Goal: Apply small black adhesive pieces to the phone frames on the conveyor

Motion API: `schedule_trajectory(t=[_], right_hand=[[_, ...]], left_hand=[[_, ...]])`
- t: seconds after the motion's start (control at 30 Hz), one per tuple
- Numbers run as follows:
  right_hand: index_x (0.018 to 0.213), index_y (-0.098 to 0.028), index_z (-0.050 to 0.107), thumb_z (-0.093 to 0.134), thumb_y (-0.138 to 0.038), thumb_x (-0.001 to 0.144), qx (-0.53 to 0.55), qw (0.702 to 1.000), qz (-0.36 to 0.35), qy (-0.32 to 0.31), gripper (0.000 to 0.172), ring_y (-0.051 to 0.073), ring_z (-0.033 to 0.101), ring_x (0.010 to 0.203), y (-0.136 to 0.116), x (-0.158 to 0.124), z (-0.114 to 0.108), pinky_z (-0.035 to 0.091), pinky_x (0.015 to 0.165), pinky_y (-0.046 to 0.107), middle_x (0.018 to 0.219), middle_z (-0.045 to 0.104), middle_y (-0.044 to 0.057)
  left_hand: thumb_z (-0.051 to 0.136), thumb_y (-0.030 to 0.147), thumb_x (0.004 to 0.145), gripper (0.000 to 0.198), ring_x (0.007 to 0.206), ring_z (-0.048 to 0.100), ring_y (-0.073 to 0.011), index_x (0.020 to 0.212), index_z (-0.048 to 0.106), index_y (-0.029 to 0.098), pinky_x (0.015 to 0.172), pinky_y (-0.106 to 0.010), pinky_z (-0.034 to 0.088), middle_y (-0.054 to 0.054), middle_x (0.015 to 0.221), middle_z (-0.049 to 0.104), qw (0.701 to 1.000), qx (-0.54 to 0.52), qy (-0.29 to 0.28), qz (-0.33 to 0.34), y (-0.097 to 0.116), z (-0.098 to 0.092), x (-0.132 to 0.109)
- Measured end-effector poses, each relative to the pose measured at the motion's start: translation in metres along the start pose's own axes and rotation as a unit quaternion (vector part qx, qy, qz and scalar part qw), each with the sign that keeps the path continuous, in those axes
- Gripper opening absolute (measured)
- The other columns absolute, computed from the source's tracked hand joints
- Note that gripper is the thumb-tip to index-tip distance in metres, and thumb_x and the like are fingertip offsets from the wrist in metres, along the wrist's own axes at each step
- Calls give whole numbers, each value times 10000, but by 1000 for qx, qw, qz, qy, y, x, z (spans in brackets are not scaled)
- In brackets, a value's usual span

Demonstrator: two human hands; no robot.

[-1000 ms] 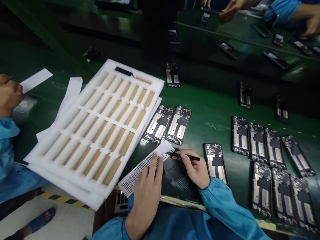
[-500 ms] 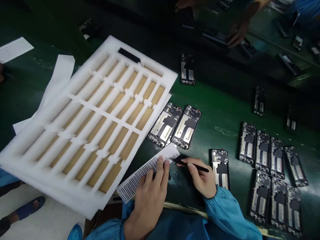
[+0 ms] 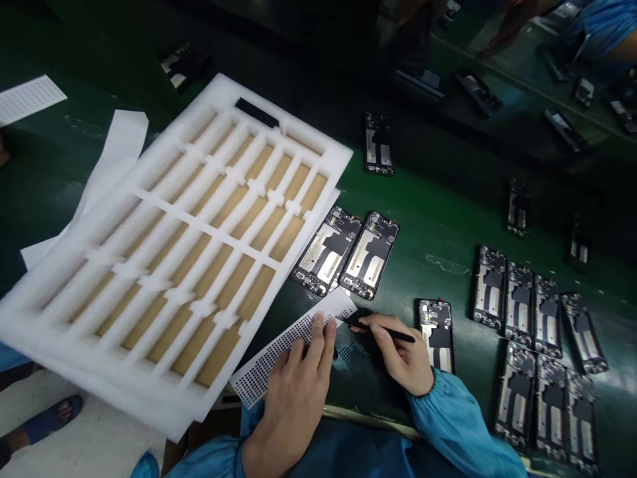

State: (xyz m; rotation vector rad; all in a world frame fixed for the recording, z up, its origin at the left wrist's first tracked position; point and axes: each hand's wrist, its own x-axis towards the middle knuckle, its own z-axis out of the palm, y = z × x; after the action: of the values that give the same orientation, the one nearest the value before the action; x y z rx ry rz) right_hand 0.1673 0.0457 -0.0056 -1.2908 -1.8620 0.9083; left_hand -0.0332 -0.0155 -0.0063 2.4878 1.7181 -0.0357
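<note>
My left hand [image 3: 298,385] lies flat on a white sheet of small black dots [image 3: 283,348], fingers stretched out and pressing it to the green table. My right hand [image 3: 403,358] pinches black tweezers [image 3: 378,328], their tip touching the sheet's upper right end beside my left fingertips. Two phone frames [image 3: 348,252] lie side by side just beyond the sheet. One more phone frame [image 3: 435,332] lies right of my right hand.
A stack of white foam trays [image 3: 169,245] with slots covers the left. Several phone frames [image 3: 537,332] lie in rows at the right, with single ones [image 3: 378,153] farther back. White paper strips [image 3: 114,146] lie at the left. Other people's hands work at the top right.
The view has shifted slightly; my hands stay on the dotted sheet with the tweezers at the same spot. The other people's hands at the far side have moved.
</note>
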Motion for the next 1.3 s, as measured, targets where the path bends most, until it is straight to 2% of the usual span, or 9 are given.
schedule_trajectory(t=[0.3, 0.47, 0.63, 0.87, 1.1, 1.3], right_hand=[[1151, -168, 645, 521, 3, 930, 0, 997, -77, -21, 306, 199, 716, 911, -16, -5, 9, 598, 821, 306, 940, 731, 98], [1158, -173, 640, 528, -6, 943, 4, 996, -80, -34, 294, 201, 714, 911, -13, -3, 8, 607, 793, 315, 931, 731, 98], [1244, -149, 623, 523, -25, 947, -20, 984, -174, -28, 337, 244, 732, 987, -2, -10, 11, 631, 815, 374, 1021, 750, 148], [1248, -173, 641, 522, -42, 952, 15, 989, -147, -18, 345, 248, 742, 1031, 7, -16, 15, 635, 837, 380, 1054, 765, 144], [1299, -155, 604, 537, -60, 970, 9, 982, -183, -35, 349, 264, 718, 1122, 17, -16, 14, 617, 887, 414, 1089, 762, 168], [1359, -149, 568, 517, -90, 994, -40, 972, -228, -36, 373, 271, 722, 1121, 16, -15, 13, 628, 829, 407, 1070, 770, 172]], left_hand=[[516, 6, 825, 661, 892, 661, -198, 1467, 527, 164, 587, -279, 613, -67, 1513, 552, 1000, 2, 1, 2, -2, 2, 2], [537, 17, 835, 673, 937, 663, -207, 1490, 497, 169, 599, -281, 613, -93, 1536, 521, 1000, 6, -8, 3, -3, 2, 0], [555, -7, 809, 695, 916, 680, -200, 1479, 509, 173, 606, -281, 620, -82, 1518, 544, 1000, 5, -2, -1, -4, 1, 1], [547, -42, 778, 726, 909, 683, -196, 1471, 519, 173, 638, -287, 619, -58, 1504, 560, 1000, 12, 3, -3, -3, -3, 3], [549, -39, 804, 719, 916, 682, -191, 1481, 508, 197, 646, -273, 608, -51, 1510, 552, 1000, 16, -1, -9, -2, -3, 3], [566, 3, 843, 689, 965, 684, -202, 1496, 486, 208, 662, -291, 619, -55, 1510, 553, 1000, 14, -9, -11, -3, -1, 2]])
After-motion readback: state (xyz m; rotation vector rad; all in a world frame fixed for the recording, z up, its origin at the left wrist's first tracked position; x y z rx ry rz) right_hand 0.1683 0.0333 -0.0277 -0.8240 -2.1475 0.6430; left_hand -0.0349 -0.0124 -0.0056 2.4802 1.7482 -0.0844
